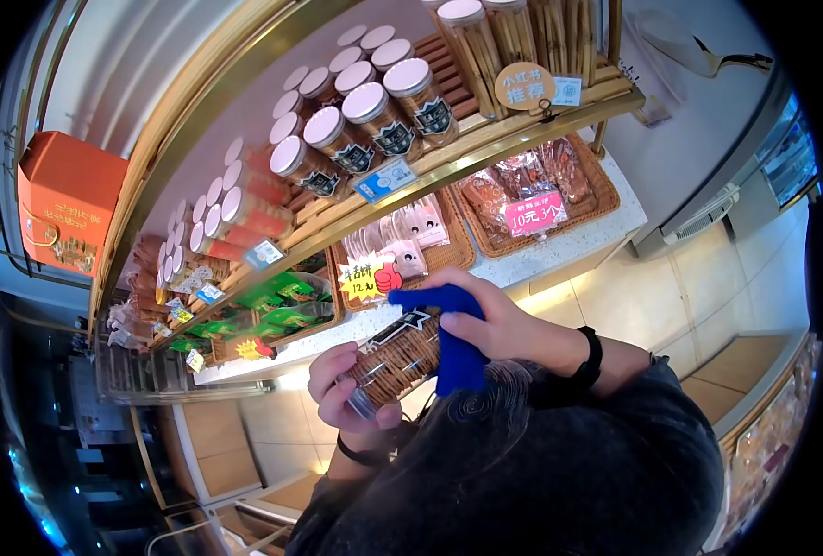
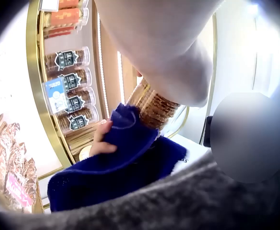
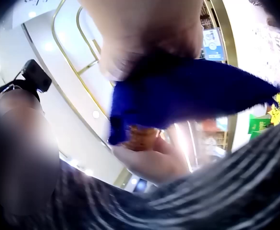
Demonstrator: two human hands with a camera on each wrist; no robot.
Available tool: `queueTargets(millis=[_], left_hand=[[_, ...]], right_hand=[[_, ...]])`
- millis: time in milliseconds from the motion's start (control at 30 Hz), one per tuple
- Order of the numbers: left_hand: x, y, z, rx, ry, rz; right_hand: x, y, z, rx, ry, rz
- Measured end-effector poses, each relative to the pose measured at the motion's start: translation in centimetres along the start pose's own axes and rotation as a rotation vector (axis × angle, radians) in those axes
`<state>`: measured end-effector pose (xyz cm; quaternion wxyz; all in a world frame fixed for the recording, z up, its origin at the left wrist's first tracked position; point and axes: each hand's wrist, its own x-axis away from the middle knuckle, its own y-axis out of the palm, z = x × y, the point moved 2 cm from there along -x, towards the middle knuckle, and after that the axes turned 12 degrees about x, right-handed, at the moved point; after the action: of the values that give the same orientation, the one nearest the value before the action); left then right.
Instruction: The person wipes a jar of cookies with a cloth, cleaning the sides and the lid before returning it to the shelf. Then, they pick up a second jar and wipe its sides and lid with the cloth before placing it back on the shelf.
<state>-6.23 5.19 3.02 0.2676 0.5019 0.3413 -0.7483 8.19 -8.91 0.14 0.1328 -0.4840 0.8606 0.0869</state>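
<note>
A clear jar of stacked brown biscuits [image 1: 395, 367] lies tilted between the two hands. The left hand [image 1: 345, 387] grips its lower end, fingers curled round it. Over the other end the right hand [image 1: 496, 320] holds a blue cloth [image 1: 461, 357], thumb and fingers curled on the cloth. In the left wrist view the cloth [image 2: 116, 158] hangs in wide folds beside the biscuits [image 2: 155, 109]. The right wrist view shows the cloth [image 3: 168, 96] under the right hand [image 3: 144, 33], hiding most of the jar.
A shelf edged in gold [image 1: 485, 148] carries rows of similar jars with pale lids [image 1: 365, 102]. Below stand wicker trays [image 1: 606, 190] of packaged food with price signs [image 1: 534, 214]. An orange box [image 1: 70, 202] is at the left; tiled floor [image 1: 708, 278] shows at the right.
</note>
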Motion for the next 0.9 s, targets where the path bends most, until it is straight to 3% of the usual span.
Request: queueTargets(millis=[33, 100, 133, 200, 233, 300, 367, 400, 433, 500, 533, 567, 633, 667, 700, 767, 833, 900], left_hand=[[-0.3, -0.3, -0.2, -0.003, 0.001, -0.001], [-0.6, -0.3, -0.3, -0.037, 0.064, -0.236], [-1.0, 0.1, -0.4, -0.046, 0.064, -0.234], [-2.4, 1.1, -1.6, -0.022, -0.101, -0.163], [-2.8, 1.4, -1.9, -0.012, -0.185, -0.124], [-1.8, 2.5, -2.7, 0.473, -0.697, 0.215], [-2.5, 3.9, -1.8, 0.801, -1.086, 0.428], [-3.1, 4.6, -1.7, 0.759, -1.186, 0.529], [-2.6, 4.5, -1.7, 0.753, -1.181, 0.544], [-1.8, 4.3, -1.7, 0.775, -0.837, 0.456], [-2.3, 4.6, -1.5, 0.695, -0.708, 0.456], [-2.2, 4.7, -1.4, 0.692, -0.702, 0.467], [-2.6, 4.3, -0.9, 0.452, -0.39, 0.271], [-2.6, 3.9, -1.0, 0.369, -0.321, 0.166], [-2.6, 4.3, -0.8, 0.367, -0.319, 0.168], [-2.9, 5.2, -0.9, 0.464, -0.397, 0.319], [-3.4, 7.2, -1.2, 0.743, -0.608, 0.537], [-1.7, 9.2, -2.0, 0.894, -0.712, 0.451]], right_hand=[[-0.5, -0.4, -0.5, -0.104, 0.195, -0.049], [-1.1, -0.8, -0.2, -0.255, 0.385, -0.048], [-1.2, -0.9, -0.1, -0.256, 0.383, -0.057], [-1.4, -1.2, 0.2, -0.291, 0.31, 0.083], [-1.4, -1.5, 0.6, -0.248, 0.242, 0.158], [-1.5, -2.2, 1.5, 0.105, -0.096, 0.359], [-2.1, -3.7, 0.5, 0.557, -0.595, 0.419], [-2.2, -4.0, 0.8, 0.593, -0.687, 0.336], [-2.2, -4.0, 0.8, 0.588, -0.691, 0.322], [-2.3, -3.9, 0.0, 0.566, -0.742, 0.316], [-2.6, -3.8, -0.6, 0.539, -0.686, 0.328], [-2.8, -3.8, -1.1, 0.444, -0.602, 0.337], [-2.7, -3.1, -0.3, 0.081, -0.172, 0.207], [-2.7, -3.1, -0.5, -0.095, 0.013, 0.131], [-2.7, -3.3, -1.2, -0.094, 0.011, 0.128], [-2.7, -3.4, -1.7, -0.414, 0.253, 0.101], [-2.4, -2.7, -0.8, -0.418, 0.237, 0.147], [-2.1, -2.2, 0.7, -0.263, -0.01, 0.341]])
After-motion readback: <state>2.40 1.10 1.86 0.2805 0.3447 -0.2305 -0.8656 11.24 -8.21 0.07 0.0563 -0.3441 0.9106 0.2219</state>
